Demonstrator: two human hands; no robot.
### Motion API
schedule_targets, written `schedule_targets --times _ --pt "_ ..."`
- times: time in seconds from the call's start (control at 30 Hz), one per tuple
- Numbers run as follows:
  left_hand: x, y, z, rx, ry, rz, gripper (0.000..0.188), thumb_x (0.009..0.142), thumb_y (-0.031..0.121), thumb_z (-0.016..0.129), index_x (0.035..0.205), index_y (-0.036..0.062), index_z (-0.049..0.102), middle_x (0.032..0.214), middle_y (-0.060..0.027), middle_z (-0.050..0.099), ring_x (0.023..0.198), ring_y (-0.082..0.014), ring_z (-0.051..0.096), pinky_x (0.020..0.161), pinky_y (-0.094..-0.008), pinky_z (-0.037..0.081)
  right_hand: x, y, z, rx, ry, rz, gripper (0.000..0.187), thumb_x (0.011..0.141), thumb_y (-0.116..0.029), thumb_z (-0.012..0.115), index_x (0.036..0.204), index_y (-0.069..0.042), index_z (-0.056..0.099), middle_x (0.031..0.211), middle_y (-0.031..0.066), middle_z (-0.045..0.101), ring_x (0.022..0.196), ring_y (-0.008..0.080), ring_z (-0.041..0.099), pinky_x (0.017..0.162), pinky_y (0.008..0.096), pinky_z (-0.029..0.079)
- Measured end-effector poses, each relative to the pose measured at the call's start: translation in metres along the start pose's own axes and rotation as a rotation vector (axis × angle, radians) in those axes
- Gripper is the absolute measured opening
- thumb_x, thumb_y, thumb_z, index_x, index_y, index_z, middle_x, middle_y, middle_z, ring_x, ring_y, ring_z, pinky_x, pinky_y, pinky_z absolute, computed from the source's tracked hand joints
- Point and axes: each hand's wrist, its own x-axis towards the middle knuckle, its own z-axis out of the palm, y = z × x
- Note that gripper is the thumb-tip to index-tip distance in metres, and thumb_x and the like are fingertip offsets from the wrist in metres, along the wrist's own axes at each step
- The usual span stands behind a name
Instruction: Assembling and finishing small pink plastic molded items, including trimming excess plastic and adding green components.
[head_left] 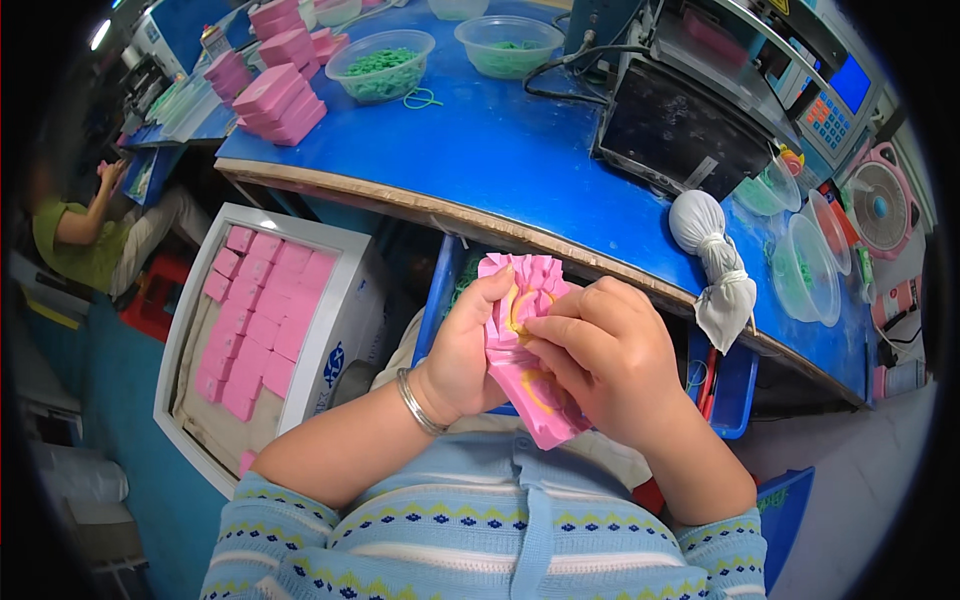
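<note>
Both your hands close on a pink paper bundle in front of your chest.
Your left hand [462,350] grips the pink paper bundle [528,345] from the side, thumb over its ruffled top; your right hand [610,360] curls round its other side, fingers pinched at a yellow rubber band [519,307] around it. Just below the blue table [500,150] edge, a white box [340,300] of pink stacks sits at your left.

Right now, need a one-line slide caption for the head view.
Both hands, left hand and right hand, hold a pink folded paper bundle below a blue workbench.
</note>
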Motion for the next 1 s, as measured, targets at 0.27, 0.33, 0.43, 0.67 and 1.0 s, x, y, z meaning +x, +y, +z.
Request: schedule_targets --times 0.27,0.33,0.43,0.67,1.0 --pt "-0.002 -0.001 -0.005 -0.008 -0.115 -0.189 0.045 0.089 0.044 0.036 0.107 0.0052 0.051 0.086 -0.0087 0.055 0.063 -0.017 0.05 0.065 -0.0339 0.045 -0.003 0.008 -0.004 0.252 0.154 0.406 0.029 0.07 -0.009 0.07 0.093 -0.001 0.054 0.093 0.0099 0.054 0.08 0.019 0.053 0.072 0.0327 0.045" --pt "-0.003 -0.002 -0.003 -0.073 -0.12 -0.24 0.042 0.087 0.042 0.042 0.105 0.0054 0.051 0.086 -0.0098 0.055 0.064 -0.0175 0.051 0.066 -0.035 0.045 -0.005 0.008 -0.002 0.626 0.094 0.612 0.029 0.071 -0.01 0.071 0.093 0.0 0.054 0.091 0.0086 0.055 0.08 0.0166 0.054 0.072 0.0314 0.046" --pt "-0.005 0.002 0.0 0.003 -0.163 -0.265 0.038 0.084 0.038 0.05 0.105 0.0049 0.051 0.088 -0.0101 0.056 0.069 -0.0172 0.055 0.071 -0.0359 0.047 -0.007 0.005 -0.003 1.048 0.035 0.809 0.027 0.072 -0.012 0.071 0.09 0.0 0.055 0.085 0.006 0.056 0.077 0.0127 0.054 0.07 0.0282 0.046" --pt "-0.011 0.016 0.013 0.793 0.123 0.108 0.021 0.08 0.0 0.063 0.097 0.0008 0.052 0.091 -0.0039 0.058 0.085 -0.0104 0.058 0.076 -0.023 0.048 -0.018 0.015 -0.004 0.685 0.107 0.495 0.017 0.073 -0.012 0.071 0.076 -0.002 0.057 0.074 0.0028 0.054 0.07 0.0101 0.052 0.062 0.0228 0.04" --pt "-0.016 0.02 0.016 1.067 -0.036 0.358 0.018 0.076 -0.002 0.065 0.091 0.002 0.056 0.085 -0.0039 0.054 0.079 -0.0099 0.053 0.071 -0.0234 0.043 -0.023 0.014 -0.001 0.801 0.112 0.393 0.023 0.07 -0.01 0.074 0.07 -0.003 0.052 0.069 0.0023 0.05 0.064 0.0093 0.047 0.058 0.0227 0.038"
